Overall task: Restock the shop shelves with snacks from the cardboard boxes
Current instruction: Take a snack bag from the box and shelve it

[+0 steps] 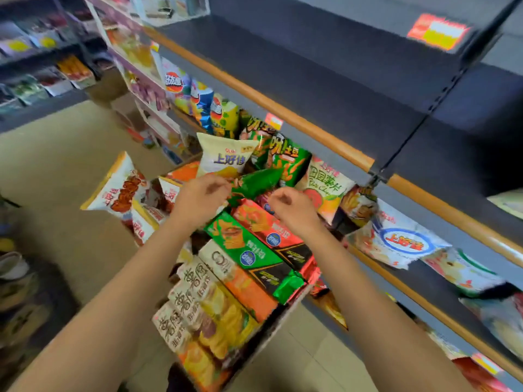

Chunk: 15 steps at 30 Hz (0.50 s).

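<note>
Shelving: dark grey metal shop shelves [325,80] with orange-brown front rails run from far left to near right; the upper boards are bare apart from a red and yellow price label [437,31].
Lower shelf: a white snack bag with a blue oval logo [402,241] and other pale bags lie along it on the right.
Box: an open cardboard box [283,315] stands near centre, packed tight with upright snack packets in beige, orange, green and red.
Far packets: a cream crisp bag with blue lettering [226,157] stands up behind the hands, with green crisp bags [285,159] just right of it.
Left packet: a white and orange-edged bag with red-brown print [116,188] sticks out tilted at the left of the box.
Left hand: the left hand [202,195] has curled fingers pinching the end of a shiny dark green foil packet [254,183] at the far end of the box.
Right hand: the right hand [291,205] is loosely curled just right of that packet; whether it holds anything I cannot tell.
</note>
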### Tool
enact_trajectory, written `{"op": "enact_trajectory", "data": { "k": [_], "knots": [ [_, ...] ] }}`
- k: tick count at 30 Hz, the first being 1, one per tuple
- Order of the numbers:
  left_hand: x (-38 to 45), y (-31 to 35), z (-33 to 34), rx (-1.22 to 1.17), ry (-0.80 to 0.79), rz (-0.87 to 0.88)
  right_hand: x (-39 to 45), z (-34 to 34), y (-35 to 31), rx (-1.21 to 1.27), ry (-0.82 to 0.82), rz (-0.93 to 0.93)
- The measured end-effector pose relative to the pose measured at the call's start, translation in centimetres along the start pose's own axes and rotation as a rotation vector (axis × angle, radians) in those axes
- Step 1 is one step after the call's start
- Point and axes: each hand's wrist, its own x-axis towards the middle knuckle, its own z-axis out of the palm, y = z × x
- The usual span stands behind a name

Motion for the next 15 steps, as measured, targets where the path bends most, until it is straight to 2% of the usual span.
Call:
{"op": "enact_trajectory", "data": {
  "k": [2, 7, 10, 12, 15],
  "knots": [
    [2.7, -3.7, -3.2, 0.055, 0.018, 0.008, 3.3, 3.8, -1.6, -0.029, 0.032, 0.008],
    [10.0, -11.6, -9.2, 0.189, -0.1, 0.033, 13.3, 12.2, -5.8, -0.151, 0.143, 0.044],
    [12.4, -14.4, -11.0, 0.059, -0.113, 0.0, 19.0, 15.3, -8.6, -0.286, 0.149, 0.018],
    [13.4, -15.4, -11.4, -0.02, -0.129, -0.028, 21.9, 16.4, -9.4, -0.403, 0.121, 0.018],
    [14.4, -16.9, -11.5, -0.043, -0.216, -0.032, 24.0, 17.7, -9.0, -0.566, -0.006, 0.122]
  ]
}}
